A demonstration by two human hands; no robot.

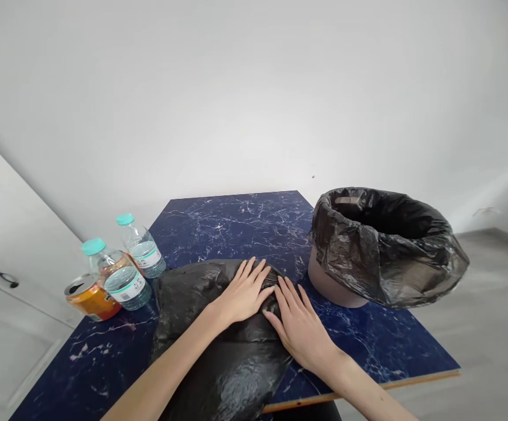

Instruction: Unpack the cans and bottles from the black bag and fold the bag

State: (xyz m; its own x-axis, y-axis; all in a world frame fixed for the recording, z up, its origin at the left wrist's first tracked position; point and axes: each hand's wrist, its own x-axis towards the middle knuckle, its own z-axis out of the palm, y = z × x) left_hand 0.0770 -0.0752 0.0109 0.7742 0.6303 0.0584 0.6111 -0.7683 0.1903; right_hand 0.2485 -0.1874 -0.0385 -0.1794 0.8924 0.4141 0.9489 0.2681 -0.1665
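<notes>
Two bare hands lie palm-down on a black plastic bag [245, 374] spread across the near side of a blue marble-patterned desk [236, 225], its lower part reaching the near edge. The left hand [245, 292] is open and flat, its fingers extended toward the bag's far edge, with no grip on the plastic to be seen. The right hand [300, 327], likewise open with fingers slightly spread, rests on the bag's right side, its thumb just beside that of the left. The plastic is wrinkled beneath the fingers and smoother and shinier toward the person.

To the right stands a round bin [333, 283], pinkish-gray where its side shows, lined with a second black bag [350, 248] that is folded over the rim and hangs loosely outside, its mouth wide open. At left, beside the spread bag, two clear plastic bottles with turquoise caps stand upright, the front bottle [126, 283] nearer the person and the rear bottle [146, 251] behind it. An orange drink can [92, 299], its top opened, is next to the front bottle. A white cabinet [12, 327] with a dark handle [3, 277] stands at far left, and a plain pale wall [236, 105] rises behind the desk.
</notes>
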